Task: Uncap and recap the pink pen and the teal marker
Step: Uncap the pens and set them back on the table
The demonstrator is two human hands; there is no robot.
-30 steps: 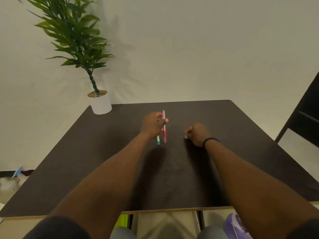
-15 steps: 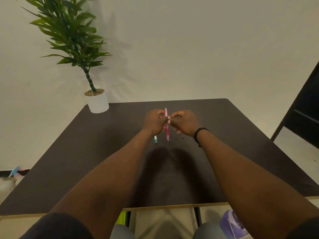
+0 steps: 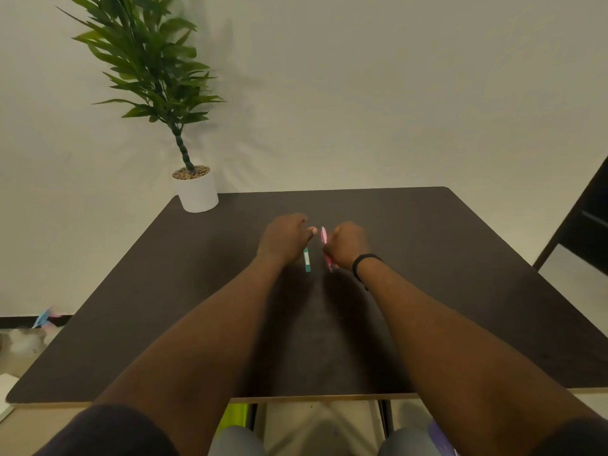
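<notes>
The pink pen (image 3: 324,235) is now in my right hand (image 3: 348,245), which is closed around its middle; one pink end shows above the fist and the other end pokes out below. My left hand (image 3: 284,238) is closed on the teal marker (image 3: 307,260), whose lower end with a white label sticks out under the hand. The two hands hover a short gap apart over the middle of the dark table (image 3: 460,264). Blur hides whether the pen's cap is on or off.
A white pot with a green plant (image 3: 196,192) stands on the table's far left corner. A dark piece of furniture (image 3: 589,222) is at the right edge. My knees and a purple object (image 3: 439,436) show below the table's front edge.
One second ago my left hand held both pen and marker. My right hand came over and gripped the pink pen, and the hands have pulled apart with the pen in the right.
</notes>
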